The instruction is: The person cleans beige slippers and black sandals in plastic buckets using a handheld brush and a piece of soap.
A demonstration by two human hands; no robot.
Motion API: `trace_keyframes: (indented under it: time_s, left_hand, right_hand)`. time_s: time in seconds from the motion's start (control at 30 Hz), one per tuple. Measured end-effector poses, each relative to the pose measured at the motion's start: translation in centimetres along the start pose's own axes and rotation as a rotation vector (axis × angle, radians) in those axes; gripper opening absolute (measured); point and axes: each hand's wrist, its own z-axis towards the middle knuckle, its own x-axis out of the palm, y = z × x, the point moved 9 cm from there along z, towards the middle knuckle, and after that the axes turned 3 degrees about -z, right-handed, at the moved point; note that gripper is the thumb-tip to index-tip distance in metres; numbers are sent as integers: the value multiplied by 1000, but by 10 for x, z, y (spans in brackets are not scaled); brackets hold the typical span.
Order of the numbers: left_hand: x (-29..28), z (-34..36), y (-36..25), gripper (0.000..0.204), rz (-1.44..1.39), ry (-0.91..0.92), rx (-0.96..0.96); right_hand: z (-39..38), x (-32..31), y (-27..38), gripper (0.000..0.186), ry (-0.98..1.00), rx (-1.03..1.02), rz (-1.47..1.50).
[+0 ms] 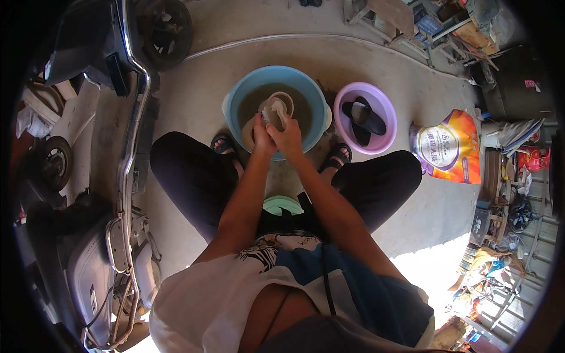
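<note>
Above murky water in a blue basin (235,88), a wet beige slipper (283,100) is held between my two hands. My left hand (263,139) is closed around its near left side. My right hand (287,136) grips it from the right, close against the left; whether a small tool is also in these fingers I cannot tell. A second beige shape (248,133), perhaps the other slipper, lies at the basin's left side, partly hidden by my left hand. Right of the blue basin, a pink-purple basin (391,126) holds a pair of black slippers (369,120).
An orange, purple and white bag (456,147) stands at the right. A scooter with chrome bars (125,159) is parked at the left. A pale hose (282,36) crosses the concrete floor. Crates and clutter (500,235) line the right side. Something light green (281,204) is between my legs.
</note>
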Motion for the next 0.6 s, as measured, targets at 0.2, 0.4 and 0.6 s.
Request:
trace_keyframes:
  time_s: [0.2,0.4,0.6]
  left_hand:
    - [-6,3,42,50,-108,26,-166]
    - [0,14,31,62,-78,349,-148]
    - [2,0,31,86,-50,157,-186]
  right_hand:
    - [36,-22,-2,60,-57,-50,-292]
    - [32,3,-39,57,141,28,-28]
    - [29,-12,10,56,10,-125,-287]
